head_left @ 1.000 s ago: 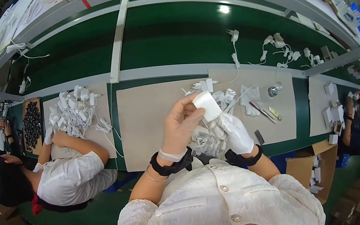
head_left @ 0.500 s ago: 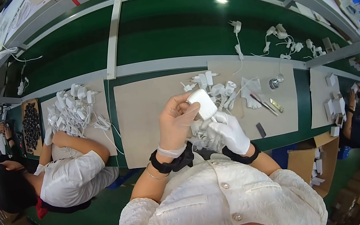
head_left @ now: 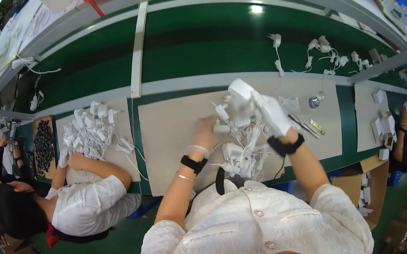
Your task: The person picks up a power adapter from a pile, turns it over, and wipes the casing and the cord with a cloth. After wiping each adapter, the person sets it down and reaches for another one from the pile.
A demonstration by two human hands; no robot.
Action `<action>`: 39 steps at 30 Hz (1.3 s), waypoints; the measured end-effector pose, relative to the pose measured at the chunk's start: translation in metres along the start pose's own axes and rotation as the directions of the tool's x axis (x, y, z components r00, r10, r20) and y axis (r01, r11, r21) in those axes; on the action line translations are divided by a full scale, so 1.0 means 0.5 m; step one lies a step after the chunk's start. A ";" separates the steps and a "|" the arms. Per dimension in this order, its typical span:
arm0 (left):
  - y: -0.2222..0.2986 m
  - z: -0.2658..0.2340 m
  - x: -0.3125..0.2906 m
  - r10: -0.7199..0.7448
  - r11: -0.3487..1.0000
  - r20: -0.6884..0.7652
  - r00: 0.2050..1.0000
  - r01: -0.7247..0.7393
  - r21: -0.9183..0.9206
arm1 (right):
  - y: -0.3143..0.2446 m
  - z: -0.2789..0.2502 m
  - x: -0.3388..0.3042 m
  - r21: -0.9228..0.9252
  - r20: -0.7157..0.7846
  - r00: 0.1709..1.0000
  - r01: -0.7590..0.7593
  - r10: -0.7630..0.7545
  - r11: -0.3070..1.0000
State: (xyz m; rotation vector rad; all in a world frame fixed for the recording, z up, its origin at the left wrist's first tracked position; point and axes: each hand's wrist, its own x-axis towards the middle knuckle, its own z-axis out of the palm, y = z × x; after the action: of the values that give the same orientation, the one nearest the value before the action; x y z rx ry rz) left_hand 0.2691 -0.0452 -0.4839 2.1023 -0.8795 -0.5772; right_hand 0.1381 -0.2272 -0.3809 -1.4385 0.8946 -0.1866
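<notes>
Charger on the go: just the one white charger (head_left: 241, 89) by the look of it, and we'd call it mid-handling, not finished.
Pile: plenty left, we reckon; a tangled heap of chargers (head_left: 244, 157) and cables sits on the desk (head_left: 172, 132) between our forearms.
Back-right chargers: a few (head_left: 324, 44) lie well apart from the heap, but we can't tell if those count as done.
Right hand: our gloved right hand (head_left: 272, 113) is gripping that white charger by its fingertips, over the heap's far side.
Left hand: our left hand (head_left: 205, 133) is just left of the heap, apart from the white charger; too blurry to tell if it's open or closed.
</notes>
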 end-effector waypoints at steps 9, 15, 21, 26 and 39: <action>-0.067 0.061 -0.003 0.243 0.911 0.209 0.947 -0.297 0.286 | 0.114 -0.192 0.427 -0.732 -0.173 0.932 0.096 -0.319 0.675; 0.025 -0.070 -0.060 0.135 0.987 0.082 0.987 -0.142 0.076 | 0.042 -0.026 0.242 -0.638 0.052 0.834 0.452 -0.550 0.624; 0.194 -0.219 -0.101 0.286 0.951 0.082 0.955 -0.293 0.096 | -0.035 0.099 -0.092 -0.257 0.460 0.752 0.621 -0.472 0.740; 0.263 -0.286 -0.114 0.327 0.944 0.176 0.929 -0.310 -0.118 | -0.041 0.109 -0.174 -0.330 0.354 0.741 0.670 -0.570 0.665; 0.259 -0.237 -0.099 0.020 0.691 0.232 0.972 0.154 -0.707 | -0.052 0.094 -0.224 0.626 0.363 0.929 -0.188 -0.070 0.757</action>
State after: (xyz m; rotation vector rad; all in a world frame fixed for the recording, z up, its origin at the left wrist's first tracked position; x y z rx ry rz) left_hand 0.2610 -0.0118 -0.3046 1.3518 -0.5481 -1.0269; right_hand 0.1021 -0.1273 -0.3165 -0.7399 0.4816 -0.1529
